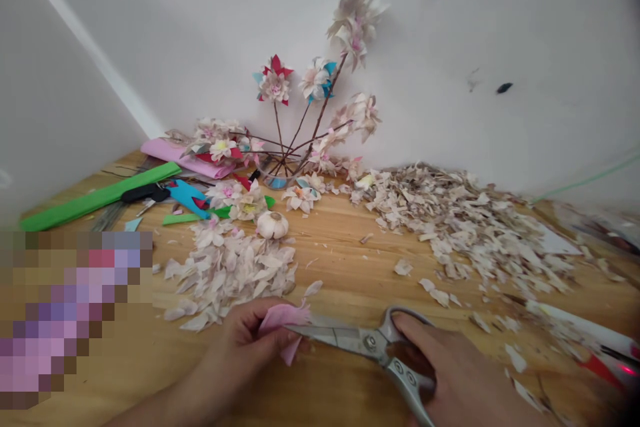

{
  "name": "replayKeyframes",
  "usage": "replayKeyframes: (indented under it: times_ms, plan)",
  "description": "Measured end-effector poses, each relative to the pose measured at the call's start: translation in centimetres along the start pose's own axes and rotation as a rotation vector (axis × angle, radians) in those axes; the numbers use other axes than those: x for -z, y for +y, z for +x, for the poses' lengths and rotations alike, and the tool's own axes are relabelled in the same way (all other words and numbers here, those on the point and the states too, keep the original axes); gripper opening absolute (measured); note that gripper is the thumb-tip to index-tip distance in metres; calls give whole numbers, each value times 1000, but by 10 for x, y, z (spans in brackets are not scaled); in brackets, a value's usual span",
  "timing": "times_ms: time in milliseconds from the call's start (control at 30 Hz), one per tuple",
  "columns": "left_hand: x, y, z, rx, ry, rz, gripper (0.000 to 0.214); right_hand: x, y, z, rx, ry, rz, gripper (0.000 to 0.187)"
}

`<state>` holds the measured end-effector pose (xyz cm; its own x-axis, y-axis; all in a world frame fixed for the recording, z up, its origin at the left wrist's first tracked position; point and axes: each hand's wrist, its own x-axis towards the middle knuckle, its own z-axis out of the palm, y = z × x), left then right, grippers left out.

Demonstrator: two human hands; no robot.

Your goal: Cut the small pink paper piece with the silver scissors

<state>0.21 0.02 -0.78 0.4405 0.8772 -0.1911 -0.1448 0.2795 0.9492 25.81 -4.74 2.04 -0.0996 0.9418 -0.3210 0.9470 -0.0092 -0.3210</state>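
Right hand (457,367) grips the scissors (371,344) by handles; left hand (245,340) pinches the pink paper (283,315). I should hold it taut, thumb clear of blades.

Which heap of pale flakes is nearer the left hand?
The left heap, just beyond the left hand, with the garlic bulb at its far edge; the right heap lies farther off, near the wall.

No lettering, label, brand, number or sign can be read on anything in view.
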Motion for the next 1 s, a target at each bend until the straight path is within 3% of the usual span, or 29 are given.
replayKeyframes:
  times_ms: [333,833,1000]
  plan:
    - [-1,2,1,31,5,16,9,-5,2,1,64,24,-20,58]
    - [-3,3,-1,119,40,-19,24,-3,2,1,0,3,-3,41]
    - [-2,3,1,81,43,51,22,-1,0,1,-7,12,-27,37]
